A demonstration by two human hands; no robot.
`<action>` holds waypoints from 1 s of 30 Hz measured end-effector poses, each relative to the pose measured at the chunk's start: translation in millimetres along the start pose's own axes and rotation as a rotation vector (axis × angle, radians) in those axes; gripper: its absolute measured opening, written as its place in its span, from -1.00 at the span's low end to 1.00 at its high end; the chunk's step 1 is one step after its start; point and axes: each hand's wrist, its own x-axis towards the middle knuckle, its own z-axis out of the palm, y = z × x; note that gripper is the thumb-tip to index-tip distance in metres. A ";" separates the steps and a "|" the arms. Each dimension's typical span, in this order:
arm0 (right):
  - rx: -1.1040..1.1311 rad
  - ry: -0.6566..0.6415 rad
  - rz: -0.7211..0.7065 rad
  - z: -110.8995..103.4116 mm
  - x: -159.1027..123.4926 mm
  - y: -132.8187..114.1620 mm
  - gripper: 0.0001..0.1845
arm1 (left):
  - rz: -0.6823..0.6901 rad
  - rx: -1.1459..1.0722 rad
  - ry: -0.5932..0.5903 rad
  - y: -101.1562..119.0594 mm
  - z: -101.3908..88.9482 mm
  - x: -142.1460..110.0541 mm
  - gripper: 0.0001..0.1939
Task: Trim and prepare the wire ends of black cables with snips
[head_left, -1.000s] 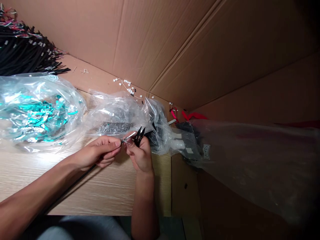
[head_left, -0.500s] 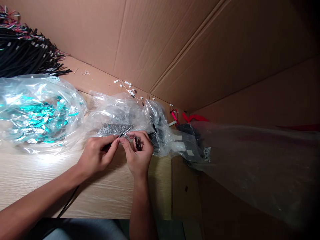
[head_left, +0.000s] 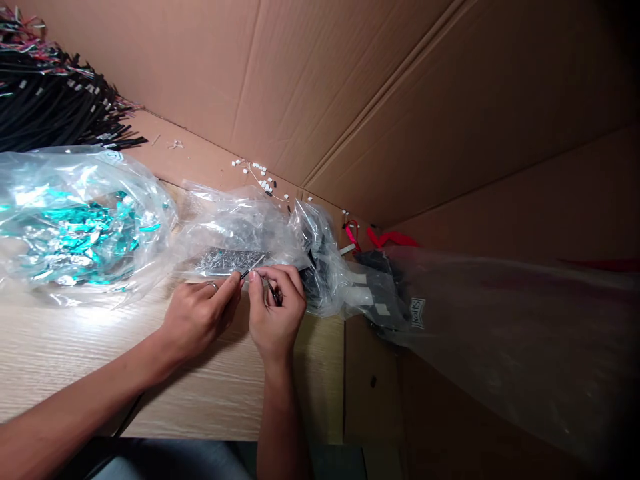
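Observation:
My left hand (head_left: 197, 313) is closed in a pinch on a thin black cable (head_left: 245, 274), close to its end. A black strand, apparently the same cable, trails below my left forearm to the table edge. My right hand (head_left: 275, 327) is closed too, its thumb and forefinger at the pale tip of the cable. A small dark tool (head_left: 277, 295) lies in the curl of my right fingers; its kind is mostly hidden. Just beyond both hands, small silvery pieces (head_left: 227, 259) lie in a dark strip-like area by a clear plastic bag (head_left: 235, 217).
On the left is a clear bag (head_left: 95, 230) of shiny teal pieces, with a heap of black cables (head_left: 55, 107) behind it. Small white bits (head_left: 263, 185) lie along the cardboard wall (head_left: 280, 87). To the right are a large clear bag (head_left: 480, 320) and red strips (head_left: 393, 237).
My left hand has rolled over, knuckles up, its fingers more curled around the cable. My right thumb has moved up against the forefinger, and the dark tool has tilted in my palm.

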 end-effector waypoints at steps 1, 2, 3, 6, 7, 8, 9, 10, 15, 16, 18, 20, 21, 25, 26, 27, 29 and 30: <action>-0.003 0.000 0.002 0.4 -0.1 -0.4 -0.94 | 0.028 0.017 0.000 -0.5 -0.2 -1.1 -0.69; -0.006 0.002 0.003 0.7 -0.1 -1.0 -0.95 | 0.052 0.032 0.000 -0.6 -0.8 -1.7 -0.67; -0.009 0.005 0.003 0.9 0.1 -1.5 -0.96 | 0.072 0.045 0.004 -0.4 -1.6 -2.0 -0.66; -0.008 0.016 0.004 -0.1 1.7 -3.1 -0.97 | 0.092 0.078 -0.003 2.0 -3.8 -1.0 -0.64; -0.010 0.012 0.003 -1.5 2.8 -3.8 -0.95 | 0.094 0.084 -0.015 3.1 -4.1 -0.4 -0.64; -0.015 -0.001 0.003 -3.6 4.2 -4.6 -0.95 | 0.101 0.087 -0.029 4.2 -4.2 0.3 -0.64; -0.027 -0.027 -0.001 -6.2 6.1 -5.8 -0.94 | 0.116 0.093 -0.043 5.3 -4.0 1.0 -0.63; -0.050 -0.066 -0.012 -9.4 8.4 -7.4 -0.94 | 0.134 0.103 -0.057 6.5 -3.7 1.7 -0.62; -0.250 -0.254 -0.144 -21.0 20.7 -20.0 -0.91 | 0.192 0.187 -0.125 12.5 -3.3 3.9 -0.65; -0.285 -0.263 -0.172 -20.9 21.9 -22.2 -0.91 | 0.181 0.194 -0.144 13.4 -3.3 3.9 -0.67; -0.336 -0.271 -0.211 -18.8 22.4 -24.7 -0.90 | 0.154 0.187 -0.163 14.1 -3.2 3.0 -0.73; -0.353 -0.272 -0.230 -16.4 20.9 -24.5 -0.88 | 0.144 0.160 -0.138 13.7 -2.9 2.0 -0.72; -0.346 -0.268 -0.233 -16.0 19.8 -23.6 -0.88 | 0.148 0.144 -0.114 13.4 -2.8 1.7 -0.71; -0.198 -0.215 -0.125 -19.9 15.0 -17.2 -0.95 | 0.128 0.131 -0.022 12.2 -4.5 4.5 -0.73; -0.151 -0.198 -0.073 -21.0 13.8 -15.3 -0.96 | 0.118 0.142 0.002 12.0 -5.3 5.8 -0.75; -0.112 -0.184 -0.027 -21.6 12.8 -13.6 -0.95 | 0.113 0.154 0.025 11.9 -6.1 7.0 -0.76; -0.064 -0.163 0.024 -20.2 11.2 -10.3 -0.90 | 0.124 0.167 0.062 11.9 -7.3 8.7 -0.75; -0.049 -0.150 0.028 -18.2 10.7 -9.0 -0.88 | 0.135 0.167 0.071 12.0 -7.7 9.2 -0.74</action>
